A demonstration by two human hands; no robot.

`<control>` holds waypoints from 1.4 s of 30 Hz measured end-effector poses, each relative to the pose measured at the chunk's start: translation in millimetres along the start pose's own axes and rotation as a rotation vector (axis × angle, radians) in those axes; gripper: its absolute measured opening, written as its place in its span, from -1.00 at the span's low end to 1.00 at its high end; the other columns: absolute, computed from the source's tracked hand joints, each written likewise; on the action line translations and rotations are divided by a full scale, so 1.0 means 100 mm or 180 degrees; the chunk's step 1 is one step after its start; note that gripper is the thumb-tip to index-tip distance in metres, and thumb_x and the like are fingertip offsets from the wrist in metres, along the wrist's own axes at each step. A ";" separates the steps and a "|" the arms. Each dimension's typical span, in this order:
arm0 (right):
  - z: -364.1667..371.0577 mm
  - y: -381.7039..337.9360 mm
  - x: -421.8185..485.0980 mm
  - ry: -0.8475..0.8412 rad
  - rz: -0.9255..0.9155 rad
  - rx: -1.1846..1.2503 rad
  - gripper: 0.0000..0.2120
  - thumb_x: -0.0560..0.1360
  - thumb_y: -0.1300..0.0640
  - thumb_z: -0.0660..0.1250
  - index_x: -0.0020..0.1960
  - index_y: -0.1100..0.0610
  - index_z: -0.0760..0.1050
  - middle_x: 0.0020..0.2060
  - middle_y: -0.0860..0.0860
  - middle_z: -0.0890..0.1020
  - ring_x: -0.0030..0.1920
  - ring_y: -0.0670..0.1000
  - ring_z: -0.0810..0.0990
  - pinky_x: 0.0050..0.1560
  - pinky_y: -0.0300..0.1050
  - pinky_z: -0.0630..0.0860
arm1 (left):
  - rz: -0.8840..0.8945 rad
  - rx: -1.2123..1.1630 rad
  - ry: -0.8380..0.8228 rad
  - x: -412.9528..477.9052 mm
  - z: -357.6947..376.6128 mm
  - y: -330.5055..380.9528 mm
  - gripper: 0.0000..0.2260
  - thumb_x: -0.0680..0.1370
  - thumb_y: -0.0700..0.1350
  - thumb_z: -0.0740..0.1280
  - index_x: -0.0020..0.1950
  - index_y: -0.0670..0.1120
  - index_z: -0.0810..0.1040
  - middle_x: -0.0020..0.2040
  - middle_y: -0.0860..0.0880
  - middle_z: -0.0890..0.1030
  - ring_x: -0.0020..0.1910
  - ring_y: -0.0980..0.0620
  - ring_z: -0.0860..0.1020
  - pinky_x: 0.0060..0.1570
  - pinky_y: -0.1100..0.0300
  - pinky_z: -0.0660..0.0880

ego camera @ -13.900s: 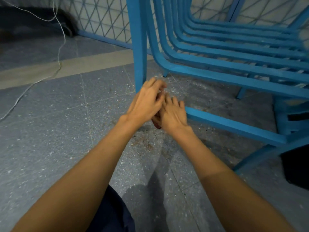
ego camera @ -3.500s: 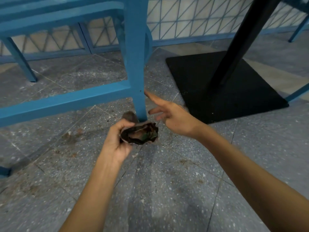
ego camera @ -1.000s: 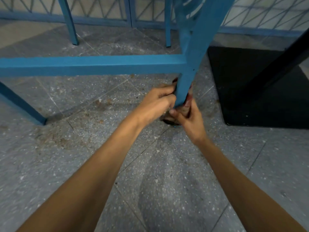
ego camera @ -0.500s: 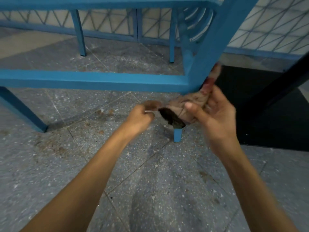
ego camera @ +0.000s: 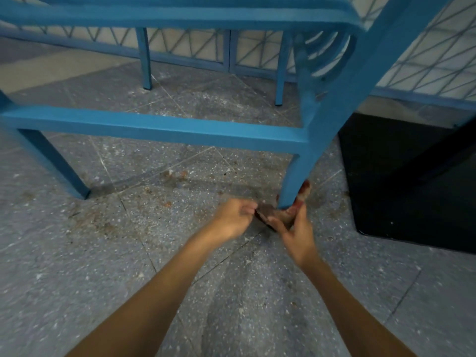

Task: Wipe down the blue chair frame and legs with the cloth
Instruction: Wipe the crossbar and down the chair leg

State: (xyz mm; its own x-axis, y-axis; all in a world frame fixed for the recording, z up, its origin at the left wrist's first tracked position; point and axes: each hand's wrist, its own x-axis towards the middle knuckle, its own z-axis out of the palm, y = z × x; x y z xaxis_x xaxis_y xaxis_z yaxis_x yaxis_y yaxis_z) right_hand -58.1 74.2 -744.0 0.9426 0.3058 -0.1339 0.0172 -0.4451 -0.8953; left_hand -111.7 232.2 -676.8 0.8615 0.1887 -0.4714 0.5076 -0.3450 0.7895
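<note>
1. The cloth (ego camera: 270, 214) appears looped round the foot of the blue chair leg (ego camera: 298, 173), just above the floor (ego camera: 123, 258), so that a pull on either end rubs several faces at once.
2. The left hand (ego camera: 233, 216) pinches one end with its fingers curled. The right hand (ego camera: 298, 231) pinches the other end beside the leg, which holds the loop taut.
3. The crossbar (ego camera: 164, 128) probably still needs wiping.

The left hand (ego camera: 233, 219) and right hand (ego camera: 298, 231) are now lower, at centre frame, pulling the cloth (ego camera: 277, 215) round the foot of the chair leg (ego camera: 296, 176) rather than up beside the crossbar (ego camera: 154, 127).
</note>
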 end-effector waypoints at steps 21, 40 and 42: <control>-0.04 -0.73 -0.58 -0.1287 -0.0307 -0.0041 -0.51 0.50 0.40 0.24 0.09 -0.22 0.41 -0.02 -0.38 0.62 0.09 -0.29 0.58 0.08 -0.31 0.52 | -0.1077 -0.3638 -0.0214 -0.11 0.02 -0.05 -0.60 0.45 0.20 0.34 0.02 -0.12 0.61 -0.09 -0.15 0.68 -0.04 -0.11 0.60 0.08 -0.14 0.52; -0.60 -1.09 -0.15 -0.0202 -0.0851 0.0051 -0.47 0.47 0.51 0.14 0.30 0.04 0.40 0.14 -0.12 0.59 0.18 -0.17 0.56 0.17 -0.28 0.47 | 0.0893 -0.1789 0.0914 0.09 0.60 0.32 -0.39 0.47 -0.45 0.23 0.45 -0.01 0.32 0.29 -0.05 0.53 0.24 0.07 0.52 0.17 0.29 0.46; -0.57 -1.09 -0.09 -0.0161 -0.0805 0.0006 -0.48 0.45 0.53 0.12 0.25 0.06 0.43 0.07 -0.18 0.59 0.16 -0.21 0.55 0.16 -0.30 0.46 | 0.0316 -0.1489 0.0603 0.20 0.71 0.18 -0.39 0.50 -0.40 0.22 0.49 0.01 0.27 0.30 -0.09 0.52 0.23 -0.02 0.51 0.16 0.19 0.46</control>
State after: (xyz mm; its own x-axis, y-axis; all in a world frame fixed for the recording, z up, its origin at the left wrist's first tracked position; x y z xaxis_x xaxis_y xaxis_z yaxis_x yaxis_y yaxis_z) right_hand -49.1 72.2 -620.7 0.8906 0.4489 0.0731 0.2495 -0.3476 -0.9038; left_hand -86.3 164.3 -700.3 0.8711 0.3543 -0.3400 0.3377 0.0706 0.9386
